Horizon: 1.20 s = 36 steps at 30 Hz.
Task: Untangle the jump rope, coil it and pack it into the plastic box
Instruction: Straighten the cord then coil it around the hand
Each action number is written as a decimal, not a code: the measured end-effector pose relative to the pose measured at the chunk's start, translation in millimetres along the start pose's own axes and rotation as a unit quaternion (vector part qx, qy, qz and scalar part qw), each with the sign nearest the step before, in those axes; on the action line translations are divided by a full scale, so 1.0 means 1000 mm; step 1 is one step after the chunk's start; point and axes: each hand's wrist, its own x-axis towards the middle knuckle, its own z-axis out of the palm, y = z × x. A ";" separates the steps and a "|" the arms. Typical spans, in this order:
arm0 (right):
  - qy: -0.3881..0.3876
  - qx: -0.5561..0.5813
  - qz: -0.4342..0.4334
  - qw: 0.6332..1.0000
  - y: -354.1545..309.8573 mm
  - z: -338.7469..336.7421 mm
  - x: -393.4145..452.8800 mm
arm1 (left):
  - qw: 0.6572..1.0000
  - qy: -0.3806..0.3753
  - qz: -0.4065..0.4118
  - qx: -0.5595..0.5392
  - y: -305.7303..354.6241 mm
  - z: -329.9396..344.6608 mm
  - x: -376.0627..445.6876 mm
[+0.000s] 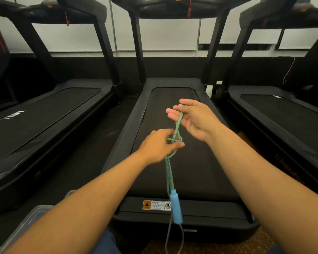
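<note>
A green braided jump rope [169,171] hangs in front of me over the middle treadmill. It has a loose knot [175,139] near its upper part. My left hand [158,145] pinches the rope at the knot. My right hand [193,118], higher and further away, pinches the rope's upper end between thumb and fingers. Below the knot, strands drop to a blue handle [175,206] that dangles, with a grey loop under it. A clear plastic box [31,219] sits at the lower left, partly hidden by my left forearm.
Three black treadmills stand side by side; the middle treadmill's belt [196,171] lies under my hands. Dark floor runs between the machines. Red safety clips hang from the consoles above.
</note>
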 end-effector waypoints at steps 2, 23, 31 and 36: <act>-0.010 -0.014 -0.004 1.000 0.001 0.000 -0.001 | 1.000 0.014 -0.001 -0.016 0.005 -0.001 0.000; -0.291 -0.345 0.164 0.877 0.032 -0.042 -0.008 | 0.883 -0.070 -0.044 -0.462 -0.002 -0.032 -0.002; -0.160 -0.323 0.076 0.930 0.028 -0.046 0.001 | 0.931 0.070 -0.114 -0.339 -0.013 -0.030 0.001; -0.107 -0.289 0.049 0.950 0.021 -0.047 0.002 | 0.914 0.089 -0.144 -0.368 -0.016 -0.030 0.002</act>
